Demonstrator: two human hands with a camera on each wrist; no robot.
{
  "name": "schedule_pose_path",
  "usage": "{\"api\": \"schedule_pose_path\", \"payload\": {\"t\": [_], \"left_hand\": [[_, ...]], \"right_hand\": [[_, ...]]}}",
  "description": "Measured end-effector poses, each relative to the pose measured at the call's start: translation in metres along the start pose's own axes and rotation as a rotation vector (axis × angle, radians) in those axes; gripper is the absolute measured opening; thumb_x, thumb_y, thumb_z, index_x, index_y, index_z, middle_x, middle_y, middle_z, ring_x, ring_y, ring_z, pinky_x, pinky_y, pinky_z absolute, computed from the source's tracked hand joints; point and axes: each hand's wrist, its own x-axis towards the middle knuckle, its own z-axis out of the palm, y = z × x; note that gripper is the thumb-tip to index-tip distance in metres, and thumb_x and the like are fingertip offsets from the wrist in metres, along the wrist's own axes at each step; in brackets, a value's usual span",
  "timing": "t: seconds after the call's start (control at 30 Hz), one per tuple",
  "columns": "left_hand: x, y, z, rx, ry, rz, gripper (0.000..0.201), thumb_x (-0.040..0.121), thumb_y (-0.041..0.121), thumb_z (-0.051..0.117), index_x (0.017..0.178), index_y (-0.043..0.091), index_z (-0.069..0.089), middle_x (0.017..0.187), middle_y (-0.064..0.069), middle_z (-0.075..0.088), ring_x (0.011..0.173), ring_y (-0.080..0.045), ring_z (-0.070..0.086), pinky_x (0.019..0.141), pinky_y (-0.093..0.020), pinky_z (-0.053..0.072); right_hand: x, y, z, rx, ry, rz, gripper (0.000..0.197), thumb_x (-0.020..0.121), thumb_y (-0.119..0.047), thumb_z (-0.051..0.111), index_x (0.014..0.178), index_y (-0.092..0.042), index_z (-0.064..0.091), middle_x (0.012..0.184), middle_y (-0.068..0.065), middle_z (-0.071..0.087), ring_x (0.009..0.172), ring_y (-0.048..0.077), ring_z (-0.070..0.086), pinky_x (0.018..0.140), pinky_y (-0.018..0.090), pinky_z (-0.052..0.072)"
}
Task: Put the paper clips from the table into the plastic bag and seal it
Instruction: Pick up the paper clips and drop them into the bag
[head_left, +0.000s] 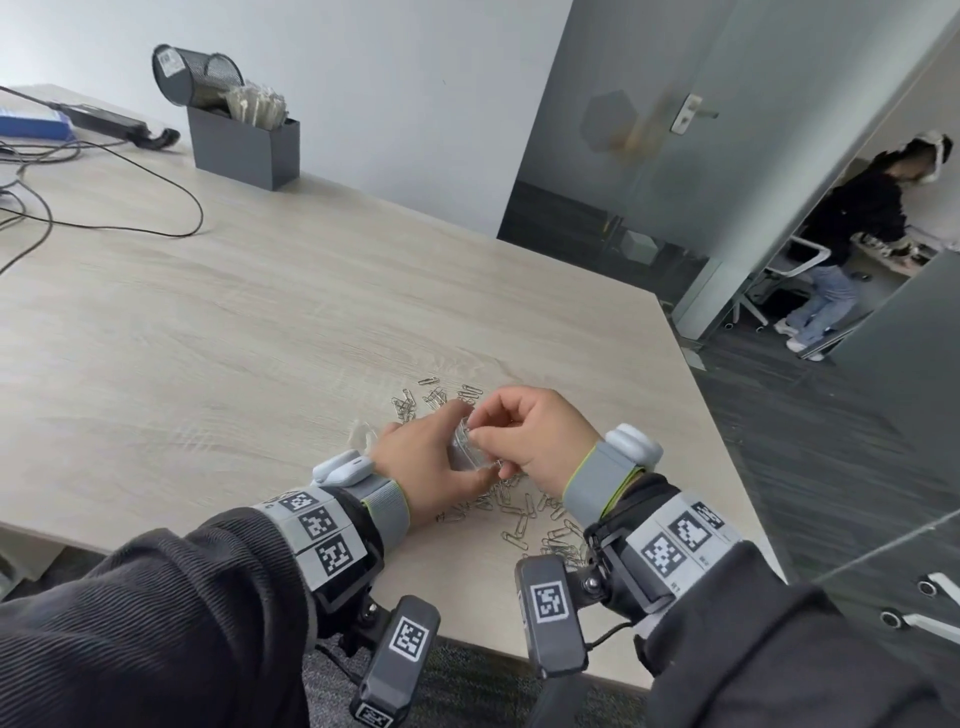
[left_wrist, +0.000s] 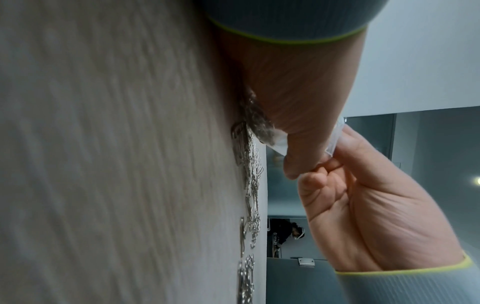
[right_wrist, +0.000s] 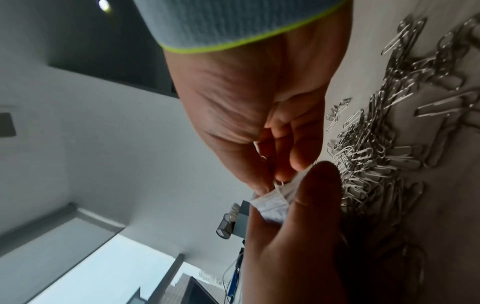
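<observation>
A small clear plastic bag (head_left: 464, 451) is gripped in my left hand (head_left: 448, 441), thumb on one side and fingers on the other, just above the table. Some clips show inside the bag (left_wrist: 259, 125). My right hand (head_left: 480, 432) pinches a paper clip (right_wrist: 279, 182) at the bag's mouth (right_wrist: 272, 203), fingers curled. Silver paper clips (head_left: 519, 514) lie scattered on the wooden table (head_left: 260, 322) under and around both hands, with more (head_left: 431, 397) beyond the fingers. The same pile of clips (right_wrist: 376, 148) fills the right wrist view's right side.
The table's right edge (head_left: 711, 431) runs close to the clips, with dark floor beyond. A grey box (head_left: 244, 148) and a tipped mesh cup (head_left: 195, 73) stand at the far back. Black cables (head_left: 104, 208) lie at the far left. A person (head_left: 852, 244) stands behind the glass door.
</observation>
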Motion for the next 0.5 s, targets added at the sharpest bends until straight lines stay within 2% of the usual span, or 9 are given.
{"api": "schedule_pose_path", "payload": {"t": [0.1,0.2,0.27,0.37,0.4,0.43,0.47,0.5], "left_hand": [[-0.001,-0.001,0.000,-0.027,-0.003,0.009,0.044,0.068,0.065,0.055,0.097,0.034,0.046,0.065,0.016,0.053,0.080,-0.018,0.066,0.081,-0.035,0.046],[0.001,-0.003,0.001,-0.048,-0.007,0.008,0.050,0.070,0.063,0.060,0.108,0.034,0.049,0.077,0.010,0.064,0.082,-0.017,0.067,0.085,-0.037,0.048],[0.002,-0.005,0.002,-0.070,-0.008,0.008,0.056,0.069,0.065,0.061,0.116,0.036,0.051,0.089,0.009,0.070,0.083,-0.014,0.068,0.089,-0.038,0.049],[0.003,-0.007,0.003,-0.080,-0.011,0.011,0.054,0.070,0.065,0.062,0.115,0.039,0.049,0.091,0.011,0.072,0.080,-0.009,0.067,0.093,-0.037,0.049],[0.003,-0.007,0.003,-0.077,-0.014,0.009,0.053,0.070,0.065,0.062,0.115,0.040,0.049,0.090,0.012,0.072,0.079,-0.008,0.067,0.093,-0.037,0.049],[0.003,-0.008,0.003,-0.073,-0.013,0.009,0.052,0.071,0.065,0.062,0.115,0.041,0.048,0.089,0.013,0.071,0.079,-0.007,0.067,0.094,-0.037,0.049],[0.003,-0.008,0.003,-0.070,-0.012,0.007,0.053,0.070,0.065,0.061,0.115,0.041,0.048,0.089,0.013,0.071,0.078,-0.007,0.066,0.094,-0.037,0.048],[0.004,-0.008,0.004,-0.069,-0.011,0.007,0.054,0.070,0.067,0.060,0.115,0.041,0.049,0.089,0.013,0.071,0.078,-0.007,0.066,0.094,-0.037,0.048]], "right_hand": [[-0.002,-0.002,0.001,-0.039,-0.029,-0.013,0.010,0.081,-0.009,0.067,0.080,-0.018,0.070,0.065,0.001,0.064,0.052,0.014,0.057,0.053,0.030,0.048],[-0.002,-0.004,-0.008,-0.021,-0.007,-0.027,0.006,0.086,-0.019,0.066,0.086,-0.017,0.072,0.076,0.011,0.070,0.058,0.016,0.060,0.050,0.027,0.048],[0.001,0.002,-0.020,-0.034,0.077,-0.023,0.010,0.088,-0.022,0.064,0.086,-0.017,0.073,0.085,0.009,0.073,0.063,0.015,0.061,0.050,0.030,0.049],[0.011,0.025,-0.044,-0.155,0.316,0.073,0.016,0.085,-0.022,0.058,0.085,-0.025,0.073,0.086,0.012,0.073,0.065,0.016,0.059,0.058,0.040,0.052],[0.016,0.034,-0.052,-0.208,0.373,0.123,0.020,0.085,-0.021,0.055,0.089,-0.028,0.073,0.086,0.013,0.073,0.064,0.017,0.058,0.060,0.041,0.052],[0.019,0.042,-0.059,-0.256,0.395,0.172,0.025,0.086,-0.020,0.053,0.098,-0.029,0.073,0.087,0.010,0.073,0.065,0.018,0.058,0.062,0.037,0.050],[0.022,0.049,-0.065,-0.308,0.385,0.221,0.030,0.088,-0.020,0.052,0.109,-0.027,0.071,0.095,0.005,0.074,0.071,0.018,0.060,0.065,0.030,0.047],[0.026,0.055,-0.069,-0.368,0.356,0.269,0.035,0.089,-0.021,0.052,0.121,-0.025,0.066,0.110,0.002,0.072,0.084,0.018,0.063,0.072,0.024,0.043]]}}
